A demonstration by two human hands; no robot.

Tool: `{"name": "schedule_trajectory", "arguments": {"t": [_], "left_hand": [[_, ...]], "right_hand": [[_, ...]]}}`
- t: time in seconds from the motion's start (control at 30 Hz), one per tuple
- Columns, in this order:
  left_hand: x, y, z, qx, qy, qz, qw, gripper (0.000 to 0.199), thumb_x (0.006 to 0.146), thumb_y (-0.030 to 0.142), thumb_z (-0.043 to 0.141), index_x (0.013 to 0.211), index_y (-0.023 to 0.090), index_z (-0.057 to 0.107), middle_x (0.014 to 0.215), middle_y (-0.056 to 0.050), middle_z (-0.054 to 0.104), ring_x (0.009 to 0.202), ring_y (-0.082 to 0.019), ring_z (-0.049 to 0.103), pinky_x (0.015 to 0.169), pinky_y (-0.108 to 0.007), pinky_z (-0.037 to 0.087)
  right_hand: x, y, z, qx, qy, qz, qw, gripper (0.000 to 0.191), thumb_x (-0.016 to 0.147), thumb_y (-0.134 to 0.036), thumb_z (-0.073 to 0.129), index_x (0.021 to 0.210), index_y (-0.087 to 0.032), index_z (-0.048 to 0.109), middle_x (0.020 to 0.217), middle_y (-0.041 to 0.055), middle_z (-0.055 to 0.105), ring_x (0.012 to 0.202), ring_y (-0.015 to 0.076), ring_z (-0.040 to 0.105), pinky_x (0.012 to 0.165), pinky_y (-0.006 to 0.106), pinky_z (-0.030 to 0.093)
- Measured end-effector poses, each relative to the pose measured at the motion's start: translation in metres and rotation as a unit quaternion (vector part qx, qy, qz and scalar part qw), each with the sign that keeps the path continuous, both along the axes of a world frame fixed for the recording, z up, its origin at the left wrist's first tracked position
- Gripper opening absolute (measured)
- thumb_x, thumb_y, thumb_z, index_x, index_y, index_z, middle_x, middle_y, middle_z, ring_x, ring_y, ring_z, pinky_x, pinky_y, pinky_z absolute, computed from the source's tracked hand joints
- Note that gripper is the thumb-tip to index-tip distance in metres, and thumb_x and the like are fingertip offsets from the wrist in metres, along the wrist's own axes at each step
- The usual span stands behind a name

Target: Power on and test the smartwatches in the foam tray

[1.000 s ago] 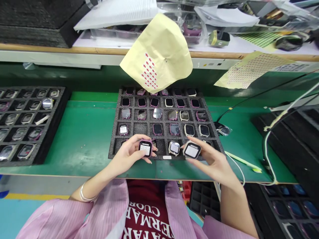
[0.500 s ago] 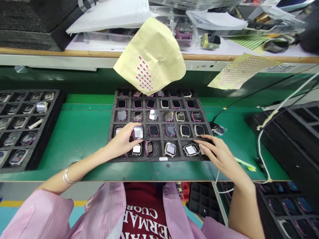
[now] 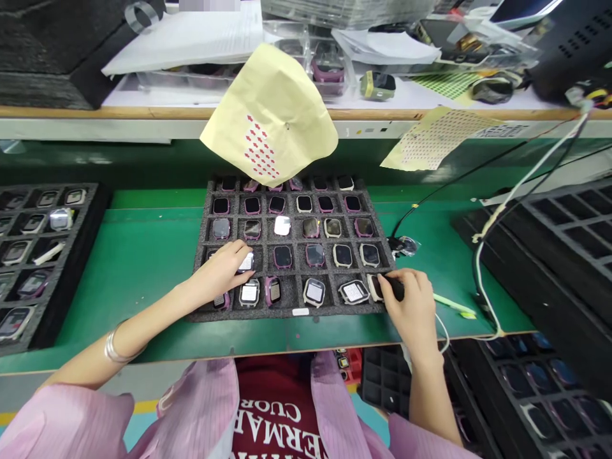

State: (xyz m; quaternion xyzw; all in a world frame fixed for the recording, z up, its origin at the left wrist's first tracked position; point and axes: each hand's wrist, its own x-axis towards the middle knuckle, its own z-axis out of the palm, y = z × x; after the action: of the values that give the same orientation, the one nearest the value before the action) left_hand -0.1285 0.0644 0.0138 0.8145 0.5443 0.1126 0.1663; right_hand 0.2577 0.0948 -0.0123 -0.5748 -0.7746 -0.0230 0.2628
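A dark grey foam tray lies before me, with small square watches in its compartments, some purple-rimmed and some pale-rimmed. At the tray's left side, my left hand has thumb and fingers around a watch with a bright screen, in the second row from the front. My fingers partly cover it. At the front right corner, my right hand curls its thumb and fingers round a pale-rimmed watch. A black part shows between them. Beside it sits a pale watch with a lit, printed screen.
Another foam tray of watches lies at left. Black foam trays are stacked at right near a white cable and a green stick. Yellow sticker sheets hang from the shelf edge over the tray's back.
My right hand has gone from lying stretched over the tray's right edge to curling round the corner watch. My left hand has moved its watch slightly left. The camera view has shifted.
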Motion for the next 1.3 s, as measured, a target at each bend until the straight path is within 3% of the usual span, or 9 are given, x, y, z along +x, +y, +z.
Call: {"name": "schedule_trajectory", "arguments": {"t": [0.23,0.4,0.6,0.73,0.9,1.03,1.1,1.2,1.3], "left_hand": [[-0.004,-0.021,0.009,0.016,0.026,0.02,0.999,0.028,0.09,0.021,0.048,0.114,0.008,0.056,0.115,-0.021,0.052,0.107,-0.035,0.052,0.09,-0.051,0.049],[0.035,-0.003,0.014,0.006,-0.064,0.032,0.997,0.026,0.095,0.022,0.037,0.102,0.009,0.059,0.105,-0.021,0.058,0.101,-0.034,0.053,0.09,-0.053,0.043],[0.064,0.028,0.003,-0.059,-0.135,0.058,0.987,0.012,0.084,0.021,0.06,0.075,0.013,0.058,0.076,-0.014,0.06,0.082,-0.032,0.059,0.082,-0.047,0.045],[0.051,0.033,0.003,-0.102,-0.182,0.071,0.975,0.017,0.073,0.028,0.072,0.077,0.015,0.062,0.074,-0.007,0.061,0.073,-0.026,0.06,0.072,-0.04,0.048],[0.044,0.034,0.015,-0.171,-0.348,0.06,0.92,0.018,0.082,0.032,0.064,0.087,0.014,0.064,0.098,-0.01,0.067,0.087,-0.02,0.065,0.077,-0.032,0.052],[0.043,0.036,0.03,-0.294,-0.617,0.12,0.72,0.03,0.08,0.035,0.07,0.098,0.011,0.064,0.089,-0.01,0.071,0.083,-0.02,0.068,0.081,-0.034,0.053],[0.042,0.037,0.037,-0.311,-0.657,0.141,0.672,0.035,0.079,0.033,0.073,0.103,0.01,0.065,0.084,-0.009,0.07,0.075,-0.018,0.067,0.074,-0.031,0.053],[0.043,0.037,0.045,-0.319,-0.664,0.157,0.658,0.038,0.081,0.031,0.071,0.111,0.009,0.064,0.08,-0.006,0.066,0.069,-0.014,0.063,0.063,-0.025,0.052],[0.046,0.038,0.047,-0.295,-0.637,0.172,0.691,0.04,0.081,0.028,0.069,0.116,0.01,0.061,0.078,-0.003,0.062,0.07,-0.013,0.059,0.062,-0.025,0.051]], "right_hand": [[-0.01,-0.034,0.007,-0.025,-0.027,0.027,0.999,0.038,0.095,-0.049,0.046,0.091,-0.016,0.065,0.104,0.017,0.053,0.097,0.0328,0.053,0.087,0.049,0.044],[-0.014,-0.04,0.01,-0.046,0.02,0.001,0.999,0.045,0.093,-0.059,0.045,0.095,-0.018,0.062,0.105,0.0164,0.06,0.102,0.0348,0.056,0.089,0.051,0.044],[-0.017,-0.047,0.007,-0.122,0.11,-0.098,0.982,0.056,0.081,-0.069,0.056,0.103,-0.018,0.06,0.077,0.0082,0.068,0.078,0.0324,0.064,0.077,0.049,0.047],[-0.012,-0.04,0.016,-0.097,0.219,-0.085,0.967,0.044,0.08,-0.055,0.068,0.106,-0.02,0.064,0.088,0.0076,0.069,0.087,0.0303,0.064,0.085,0.048,0.047],[-0.024,-0.013,0.05,-0.206,0.474,0.05,0.854,0.021,0.085,-0.041,0.068,0.092,-0.024,0.058,0.1,0.0071,0.069,0.093,0.0265,0.067,0.087,0.046,0.052],[-0.053,0.011,0.073,-0.359,0.551,0.126,0.743,0.024,0.088,-0.037,0.065,0.106,-0.024,0.057,0.093,0.0067,0.072,0.075,0.0232,0.071,0.065,0.038,0.059],[-0.068,0.022,0.079,-0.411,0.554,0.156,0.707,0.031,0.09,-0.036,0.063,0.118,-0.022,0.057,0.101,0.0093,0.072,0.082,0.0243,0.072,0.072,0.04,0.06],[-0.086,0.038,0.084,-0.492,0.547,0.213,0.643,0.042,0.091,-0.034,0.061,0.13,-0.021,0.052,0.119,0.012,0.067,0.102,0.0277,0.068,0.091,0.05,0.053],[-0.098,0.053,0.083,-0.525,0.539,0.252,0.608,0.046,0.09,-0.033,0.063,0.133,-0.023,0.05,0.123,0.0109,0.065,0.107,0.0276,0.066,0.099,0.053,0.047]]}}
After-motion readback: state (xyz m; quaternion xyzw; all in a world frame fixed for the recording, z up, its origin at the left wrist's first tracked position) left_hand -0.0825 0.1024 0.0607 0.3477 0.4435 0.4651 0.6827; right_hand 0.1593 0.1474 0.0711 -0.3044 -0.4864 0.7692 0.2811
